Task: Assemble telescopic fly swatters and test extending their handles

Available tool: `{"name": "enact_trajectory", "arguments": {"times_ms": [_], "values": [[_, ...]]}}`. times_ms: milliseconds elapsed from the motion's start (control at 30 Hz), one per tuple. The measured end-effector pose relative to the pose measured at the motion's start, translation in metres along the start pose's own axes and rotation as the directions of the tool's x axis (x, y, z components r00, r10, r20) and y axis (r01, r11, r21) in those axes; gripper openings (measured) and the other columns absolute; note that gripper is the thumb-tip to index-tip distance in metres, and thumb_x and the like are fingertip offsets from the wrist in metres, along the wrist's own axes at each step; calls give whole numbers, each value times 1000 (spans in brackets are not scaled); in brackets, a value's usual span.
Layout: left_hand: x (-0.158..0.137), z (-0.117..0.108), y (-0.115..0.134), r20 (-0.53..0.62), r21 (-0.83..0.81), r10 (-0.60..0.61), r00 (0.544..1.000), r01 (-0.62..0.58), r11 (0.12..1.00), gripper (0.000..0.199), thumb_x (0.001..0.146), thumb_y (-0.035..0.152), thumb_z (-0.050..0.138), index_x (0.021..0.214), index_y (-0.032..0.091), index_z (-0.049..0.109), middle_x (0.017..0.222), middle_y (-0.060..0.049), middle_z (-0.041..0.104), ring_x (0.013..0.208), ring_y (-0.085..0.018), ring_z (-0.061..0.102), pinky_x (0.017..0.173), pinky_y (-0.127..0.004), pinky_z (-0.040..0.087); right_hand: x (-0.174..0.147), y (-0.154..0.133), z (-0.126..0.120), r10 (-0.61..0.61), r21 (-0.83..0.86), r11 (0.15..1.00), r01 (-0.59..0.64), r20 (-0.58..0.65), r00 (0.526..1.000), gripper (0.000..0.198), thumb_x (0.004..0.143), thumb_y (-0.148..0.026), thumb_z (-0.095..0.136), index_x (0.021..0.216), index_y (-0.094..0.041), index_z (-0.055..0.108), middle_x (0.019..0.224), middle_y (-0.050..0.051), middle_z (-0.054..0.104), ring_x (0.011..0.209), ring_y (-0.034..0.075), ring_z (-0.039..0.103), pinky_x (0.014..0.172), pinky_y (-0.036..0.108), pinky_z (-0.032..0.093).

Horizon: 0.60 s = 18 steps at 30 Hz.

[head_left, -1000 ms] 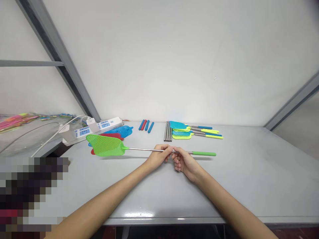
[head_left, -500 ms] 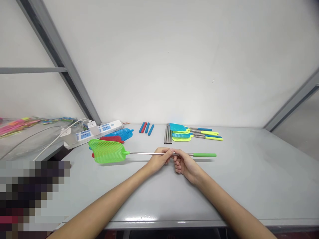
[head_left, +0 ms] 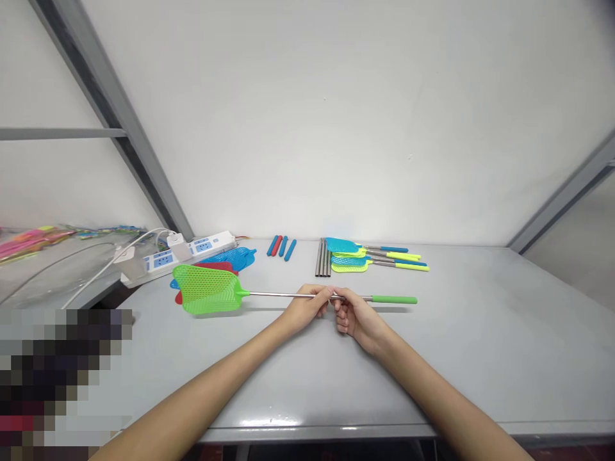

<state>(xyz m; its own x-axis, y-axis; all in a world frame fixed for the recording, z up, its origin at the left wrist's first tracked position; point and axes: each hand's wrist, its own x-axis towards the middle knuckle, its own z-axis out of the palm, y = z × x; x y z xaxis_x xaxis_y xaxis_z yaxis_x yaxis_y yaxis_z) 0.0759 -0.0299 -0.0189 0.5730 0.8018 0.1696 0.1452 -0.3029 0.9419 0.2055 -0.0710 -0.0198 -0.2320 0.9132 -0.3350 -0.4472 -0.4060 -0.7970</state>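
Observation:
A green fly swatter with a metal rod and a green grip lies level across the view, a little above the table. My left hand pinches its rod near the middle. Right beside it, my right hand is closed on the same rod, with its lower fingers curled in. The mesh head points left and the grip sticks out to the right. Partly hidden behind the head are loose red and blue swatter heads.
Several blue and red grips lie near the wall. Metal tubes stand in a row beside a stack of blue and yellow fly swatters. A white power strip with plugs and cables sits at the left. The grey table ends at a front edge.
The swatter's head has tilted slightly while both hands keep their hold on the rod. The whole view has shifted a touch.

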Motion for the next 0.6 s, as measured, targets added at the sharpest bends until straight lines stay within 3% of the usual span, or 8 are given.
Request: {"name": "enact_trajectory", "arguments": {"times_ms": [600], "values": [[-1,0,1,-102,70,30,994,-23,997,38,77,42,37,59,12,54,43,3,40,42,-7,36,44,-20,28,0,-1,1,15,-15,1000,-15,14,1000,31,66,-43,52,54,-16,44,42,-6,35,36,4,26,39,20,18]]}}
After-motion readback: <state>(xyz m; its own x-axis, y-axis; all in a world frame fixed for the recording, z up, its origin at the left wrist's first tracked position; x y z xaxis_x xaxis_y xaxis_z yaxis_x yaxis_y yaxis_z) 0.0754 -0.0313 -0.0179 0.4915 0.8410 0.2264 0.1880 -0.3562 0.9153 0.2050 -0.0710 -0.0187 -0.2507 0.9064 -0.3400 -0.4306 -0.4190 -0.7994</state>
